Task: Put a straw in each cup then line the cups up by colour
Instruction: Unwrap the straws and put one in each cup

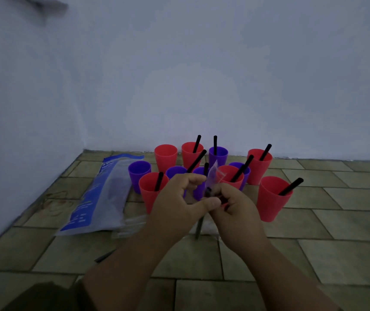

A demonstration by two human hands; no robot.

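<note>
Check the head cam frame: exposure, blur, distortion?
Head view: dim, bluish, underexposed; wide-angle skews the floor tiles toward the edges; left hand and right hand slightly soft, the clear wrapper they pinch barely readable; red cups and black straws distinct.

Pretty dim shot. Left hand (175, 198) and right hand (235, 209) pinch a black straw (208, 191) in its clear plastic wrapper (213, 171) above the tiled floor (314, 243). Red plastic cups (271, 198) and purple plastic cups (139, 173) are bunched behind, most holding black straws (290, 186). A blue-and-clear plastic bag (103, 198) lies to their left.
</note>
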